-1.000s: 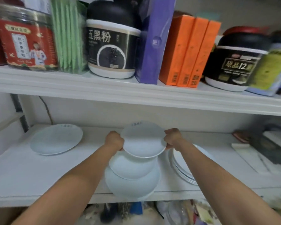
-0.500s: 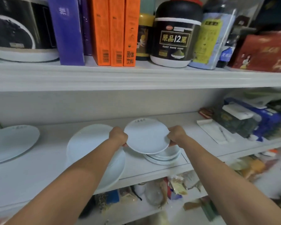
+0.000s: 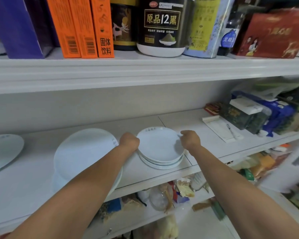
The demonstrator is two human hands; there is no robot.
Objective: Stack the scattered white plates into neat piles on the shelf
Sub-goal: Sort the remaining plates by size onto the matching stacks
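White shelf [image 3: 205,149] bears small plate stack [image 3: 160,152]; left hand [image 3: 129,140] and right hand [image 3: 190,139] grips pinch top plate's rims.

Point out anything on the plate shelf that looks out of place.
The big plate pile juts over the shelf front edge, and one lone plate lies unstacked at far left. Nothing looks broken.

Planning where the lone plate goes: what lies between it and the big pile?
Head view: bare white shelf between the lone plate and the big pile.
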